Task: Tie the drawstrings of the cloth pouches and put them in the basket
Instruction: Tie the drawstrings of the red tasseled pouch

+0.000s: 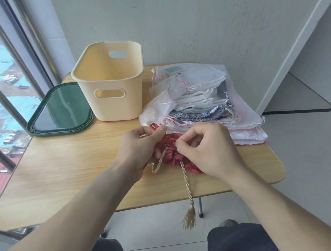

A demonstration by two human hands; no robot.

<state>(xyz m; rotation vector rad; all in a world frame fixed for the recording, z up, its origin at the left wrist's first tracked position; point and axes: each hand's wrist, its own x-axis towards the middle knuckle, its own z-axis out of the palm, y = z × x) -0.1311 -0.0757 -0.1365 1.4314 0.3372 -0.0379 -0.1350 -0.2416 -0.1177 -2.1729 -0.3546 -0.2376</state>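
Note:
A red cloth pouch (171,153) lies bunched on the wooden table (67,173) between my hands. My left hand (140,146) pinches a red loop at the pouch's far edge. My right hand (204,149) pinches the gathered red fabric at its mouth. A beige twisted drawstring (185,176) runs from the pouch over the table's front edge and ends in a tassel (190,217); a second cord loop (158,164) lies under my left hand. The cream plastic basket (112,102) stands behind, with nothing seen inside.
A pile of white, pink and grey cloth pouches (198,98) lies to the right of the basket. A dark green lid (59,110) rests at the table's left back corner. A window is on the left, a wall behind. My knees show below the table.

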